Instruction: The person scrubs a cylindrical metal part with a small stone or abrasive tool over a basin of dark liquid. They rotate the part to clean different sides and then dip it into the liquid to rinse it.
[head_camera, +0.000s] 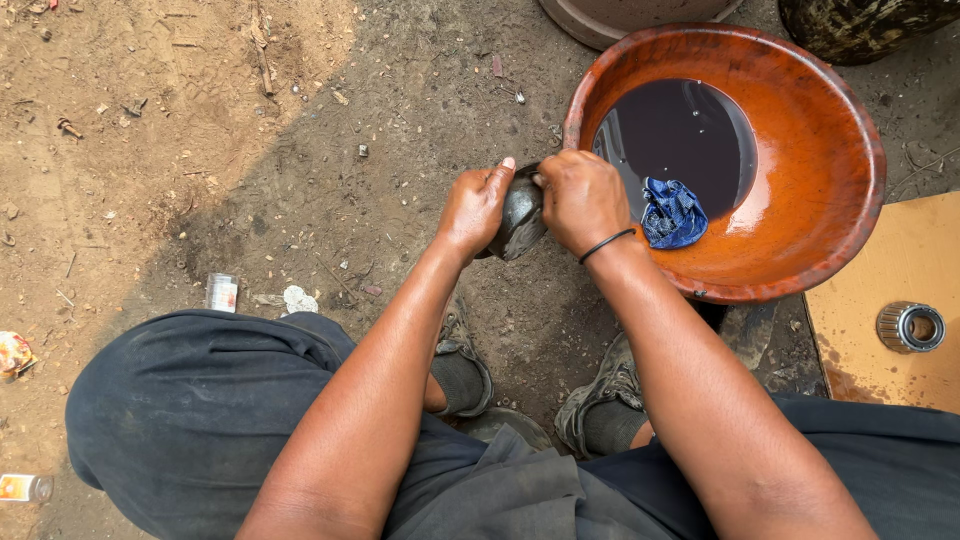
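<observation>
My left hand (473, 207) and my right hand (580, 198) both grip a dark, greasy rounded metal part (521, 218) between them, just left of an orange-brown basin (820, 150). The basin holds dark liquid (680, 130), and a blue patterned rag (672, 213) lies at the liquid's edge, close to my right wrist. A black band circles that wrist. My knees in dark trousers and my grey shoes sit below the hands.
Bare dirt ground with small litter lies to the left. A metal bearing (910, 327) rests on a tan board (900, 300) at the right. A pale pot rim (620, 18) and a dark round object (860, 25) stand beyond the basin.
</observation>
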